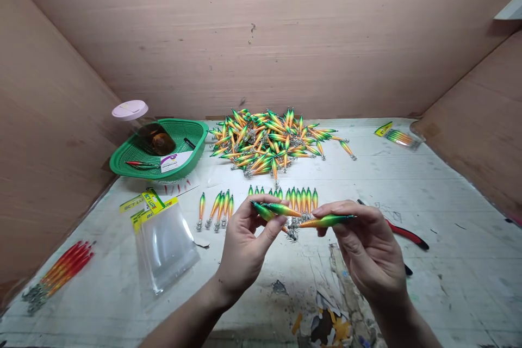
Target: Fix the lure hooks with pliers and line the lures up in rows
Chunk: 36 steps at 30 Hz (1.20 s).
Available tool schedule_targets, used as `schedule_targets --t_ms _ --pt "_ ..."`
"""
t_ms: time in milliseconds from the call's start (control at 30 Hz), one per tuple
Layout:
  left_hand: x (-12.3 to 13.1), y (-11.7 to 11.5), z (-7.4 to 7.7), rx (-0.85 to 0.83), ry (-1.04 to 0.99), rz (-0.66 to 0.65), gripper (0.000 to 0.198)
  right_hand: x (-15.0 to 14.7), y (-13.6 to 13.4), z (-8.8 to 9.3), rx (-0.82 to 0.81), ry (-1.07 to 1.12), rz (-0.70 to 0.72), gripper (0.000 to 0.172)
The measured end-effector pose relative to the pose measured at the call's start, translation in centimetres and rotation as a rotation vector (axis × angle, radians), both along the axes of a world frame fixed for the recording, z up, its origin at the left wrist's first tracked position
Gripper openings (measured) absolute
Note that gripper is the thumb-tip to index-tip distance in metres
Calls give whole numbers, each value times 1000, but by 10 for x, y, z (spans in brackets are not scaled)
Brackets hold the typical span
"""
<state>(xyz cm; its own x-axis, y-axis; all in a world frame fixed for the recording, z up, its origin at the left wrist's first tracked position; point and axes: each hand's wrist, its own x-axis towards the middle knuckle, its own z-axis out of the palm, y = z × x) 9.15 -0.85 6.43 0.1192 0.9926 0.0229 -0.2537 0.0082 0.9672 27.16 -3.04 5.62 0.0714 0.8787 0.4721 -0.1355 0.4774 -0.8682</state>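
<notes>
My left hand pinches two green, yellow and orange squid jigs between thumb and fingers, their hook crowns pointing right. Opposite it, my right hand grips another squid jig by its green end, its hooks facing the left hand's jigs. The hook ends of these jigs meet or overlap between the hands; I cannot tell whether they touch. Behind the hands stretches a row of matching jigs, partly hidden by my fingers. Several more jigs lie side by side left of the row.
A large heap of jigs lies at the back. At left are a green basket with a lidded jar, clear packets and red jigs. Red-handled pliers lie at right, below a filled packet.
</notes>
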Motion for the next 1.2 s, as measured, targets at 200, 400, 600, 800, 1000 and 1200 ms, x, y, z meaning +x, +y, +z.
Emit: schedule_targets --t_ms 200,400,600,800,1000,1200 --pt "-1 -1 -2 -45 -27 12 18 -1 -8 -7 21 -37 -87 24" --pt "-4 6 2 -108 207 -128 25 0 -8 -1 -163 -242 -14 15" --pt "-3 6 -2 12 389 -204 33 -8 3 5 -227 -537 8 9" --pt "-20 18 -19 -93 451 -311 45 -9 5 -27 -528 -393 131 25" --pt "-63 72 -34 -148 837 57 56 8 1 -36 -669 -298 100 43" --pt "-62 76 -31 -139 970 190 47 16 -8 -34 -646 -270 54 37"
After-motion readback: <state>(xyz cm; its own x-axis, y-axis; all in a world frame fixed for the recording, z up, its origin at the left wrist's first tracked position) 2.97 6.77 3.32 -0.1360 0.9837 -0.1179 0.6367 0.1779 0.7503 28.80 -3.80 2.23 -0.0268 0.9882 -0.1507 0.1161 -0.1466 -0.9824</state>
